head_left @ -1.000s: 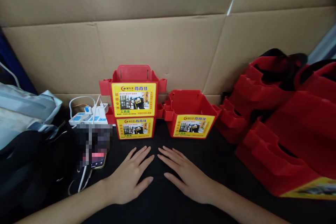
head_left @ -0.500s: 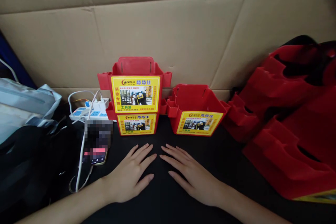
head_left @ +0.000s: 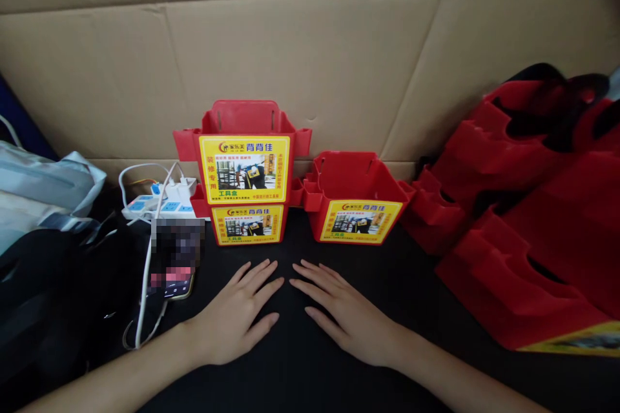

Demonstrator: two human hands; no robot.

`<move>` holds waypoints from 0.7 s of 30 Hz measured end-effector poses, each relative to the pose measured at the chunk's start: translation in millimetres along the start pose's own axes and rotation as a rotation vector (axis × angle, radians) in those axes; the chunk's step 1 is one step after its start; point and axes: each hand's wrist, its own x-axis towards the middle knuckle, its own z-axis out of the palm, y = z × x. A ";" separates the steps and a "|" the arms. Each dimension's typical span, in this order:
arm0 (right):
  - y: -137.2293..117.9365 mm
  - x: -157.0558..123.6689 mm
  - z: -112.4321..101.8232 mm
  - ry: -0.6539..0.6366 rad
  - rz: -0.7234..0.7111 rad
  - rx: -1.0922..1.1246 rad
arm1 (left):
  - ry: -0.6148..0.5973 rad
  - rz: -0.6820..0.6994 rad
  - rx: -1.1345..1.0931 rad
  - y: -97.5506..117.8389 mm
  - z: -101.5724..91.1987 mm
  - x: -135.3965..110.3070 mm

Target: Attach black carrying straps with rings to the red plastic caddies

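Note:
My left hand lies flat on the black tabletop, fingers spread and holding nothing. My right hand rests likewise, its fingertips pointing in toward the left ones with a small gap between. Beyond the left hand stand two red plastic tool boxes, an upper tool box stacked on a lower tool box, both with yellow labels facing me. Past the right hand is a single red tool box, upright, its open top showing. Neither hand touches a box.
Several red tool boxes with black straps crowd the right side. On the left are a phone, a white cable, a power strip, a grey-white bag and dark fabric. A cardboard wall closes the back.
The whole view has shifted slightly, so everything appears a little farther left and higher. Both hands stay flat, and the boxes keep their places.

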 end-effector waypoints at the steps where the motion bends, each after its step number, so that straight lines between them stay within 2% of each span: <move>1: 0.0 0.0 -0.3 0.001 0.000 -0.002 | 0.002 -0.003 -0.001 0.2 0.0 -0.1; 16: 0.6 0.3 -1.2 -0.009 -0.001 -0.002 | 0.027 0.002 -0.002 1.2 0.4 -1.0; 21: 0.6 -1.0 0.3 0.032 -0.025 -0.008 | 0.115 -0.020 0.040 6.6 1.6 -1.2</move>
